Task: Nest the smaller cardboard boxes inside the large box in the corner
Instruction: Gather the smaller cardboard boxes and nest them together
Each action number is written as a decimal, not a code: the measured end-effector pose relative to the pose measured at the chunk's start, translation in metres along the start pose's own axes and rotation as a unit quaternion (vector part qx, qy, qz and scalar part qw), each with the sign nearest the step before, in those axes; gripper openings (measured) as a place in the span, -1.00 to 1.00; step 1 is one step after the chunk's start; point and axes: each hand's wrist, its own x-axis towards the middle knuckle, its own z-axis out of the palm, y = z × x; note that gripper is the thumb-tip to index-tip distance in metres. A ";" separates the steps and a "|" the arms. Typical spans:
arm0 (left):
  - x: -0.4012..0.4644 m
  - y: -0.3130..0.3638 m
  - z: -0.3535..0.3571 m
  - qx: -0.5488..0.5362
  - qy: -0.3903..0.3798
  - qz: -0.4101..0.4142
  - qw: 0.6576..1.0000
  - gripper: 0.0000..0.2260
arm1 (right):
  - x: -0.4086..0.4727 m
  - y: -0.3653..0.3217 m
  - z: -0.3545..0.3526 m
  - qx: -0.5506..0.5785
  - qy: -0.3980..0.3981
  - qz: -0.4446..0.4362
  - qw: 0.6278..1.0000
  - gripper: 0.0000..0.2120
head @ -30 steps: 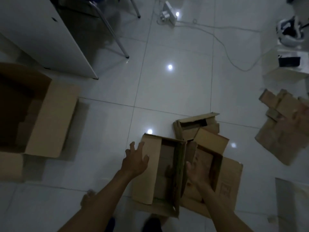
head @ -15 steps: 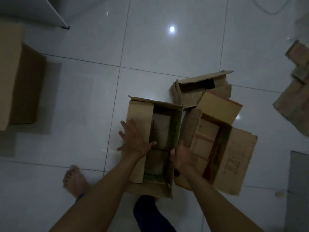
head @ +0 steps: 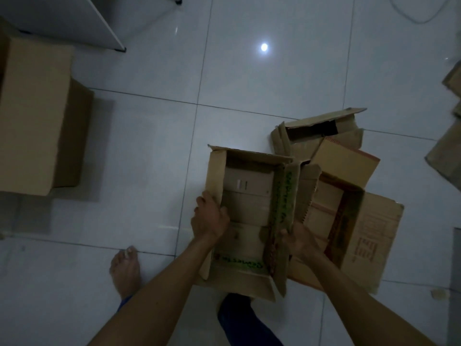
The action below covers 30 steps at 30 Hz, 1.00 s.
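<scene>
An open cardboard box with green writing (head: 249, 201) stands on the tiled floor in front of me. My left hand (head: 209, 218) grips its left wall, fingers curled over the edge. My right hand (head: 296, 239) clasps its right wall. Touching it on the right is a second open box with red print (head: 349, 211). Behind both lies a third, torn box (head: 319, 131) on its side. The large box (head: 37, 116) stands at the far left by the white cabinet, its flap folded outward and its inside out of view.
A white cabinet (head: 74, 21) stands at the top left. More flattened cardboard (head: 449, 136) lies at the right edge. My bare left foot (head: 126, 270) and a blue-clad leg (head: 244, 320) are below the box. Bare white tiles stretch between the boxes.
Both hands have closed onto the walls of the box with green writing; the left was flat on its flap before. The view has tilted down and shifted, bringing the large box closer.
</scene>
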 end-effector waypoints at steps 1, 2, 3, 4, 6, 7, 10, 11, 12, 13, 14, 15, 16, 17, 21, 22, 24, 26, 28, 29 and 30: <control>0.001 -0.006 -0.010 -0.008 0.009 0.004 1.000 -0.68 | -0.003 0.000 0.002 -0.005 0.016 0.000 1.000 -0.82; 0.002 -0.014 -0.020 -0.015 0.019 0.008 1.000 -0.76 | -0.007 -0.002 0.003 -0.005 0.033 -0.003 0.999 -0.83; 0.004 -0.021 -0.030 -0.017 0.029 0.013 0.999 -0.83 | -0.010 -0.006 0.005 0.004 0.050 -0.006 0.999 -0.85; 0.006 -0.029 -0.041 -0.015 0.041 0.022 0.999 -0.87 | -0.012 -0.011 0.007 0.016 0.065 -0.005 0.998 -0.85; 0.012 -0.043 -0.064 -0.013 0.062 0.049 0.997 -0.93 | -0.015 -0.025 0.012 0.034 0.095 -0.001 0.995 -0.83; 0.016 -0.050 -0.076 -0.013 0.072 0.065 0.995 -0.93 | -0.015 -0.034 0.014 0.045 0.105 -0.003 0.993 -0.80; 0.032 -0.065 -0.112 -0.006 0.110 0.097 0.989 -0.89 | -0.015 -0.068 0.021 0.085 0.120 -0.039 0.988 -0.80; 0.039 -0.069 -0.124 0.000 0.123 0.103 0.987 -0.88 | -0.013 -0.082 0.023 0.088 0.128 -0.052 0.987 -0.79; 0.047 -0.072 -0.135 0.007 0.134 0.107 0.985 -0.87 | -0.010 -0.097 0.025 0.092 0.133 -0.060 0.985 -0.77; 0.056 -0.076 -0.146 0.012 0.144 0.110 0.983 -0.86 | -0.006 -0.112 0.027 0.103 0.134 -0.067 0.983 -0.73; 0.065 -0.079 -0.157 0.018 0.153 0.113 0.982 -0.85 | -0.002 -0.127 0.029 0.114 0.129 -0.071 0.982 -0.72; 0.075 -0.083 -0.169 0.025 0.161 0.114 0.980 -0.84 | 0.003 -0.142 0.032 0.119 0.121 -0.074 0.983 -0.74; 0.084 -0.087 -0.180 0.035 0.168 0.113 0.979 -0.84 | 0.007 -0.158 0.035 0.115 0.115 -0.075 0.984 -0.81; 0.093 -0.091 -0.191 0.047 0.173 0.111 0.978 -0.85 | 0.011 -0.172 0.037 0.113 0.106 -0.078 0.985 -0.87; 0.124 -0.108 -0.226 0.073 0.165 0.108 0.978 -0.86 | 0.028 -0.226 0.052 0.140 0.064 -0.077 0.985 -0.78; 0.131 -0.113 -0.233 0.080 0.160 0.105 0.978 -0.87 | 0.031 -0.237 0.056 0.143 0.060 -0.078 0.985 -0.77; 0.145 -0.124 -0.247 0.094 0.148 0.088 0.981 -0.86 | 0.038 -0.257 0.065 0.150 0.060 -0.086 0.983 -0.75; 0.156 -0.134 -0.259 0.107 0.127 0.061 0.984 -0.75 | 0.043 -0.275 0.074 0.159 0.067 -0.092 0.981 -0.74; 0.164 -0.141 -0.268 0.127 0.105 0.030 0.986 -0.61 | 0.048 -0.290 0.084 0.162 0.067 -0.099 0.980 -0.72; 0.166 -0.145 -0.271 0.130 0.099 0.015 0.986 -0.57 | 0.050 -0.296 0.089 0.161 0.060 -0.104 0.980 -0.70; 0.168 -0.149 -0.274 0.128 0.097 0.004 0.987 -0.55 | 0.051 -0.302 0.094 0.161 0.049 -0.108 0.980 -0.68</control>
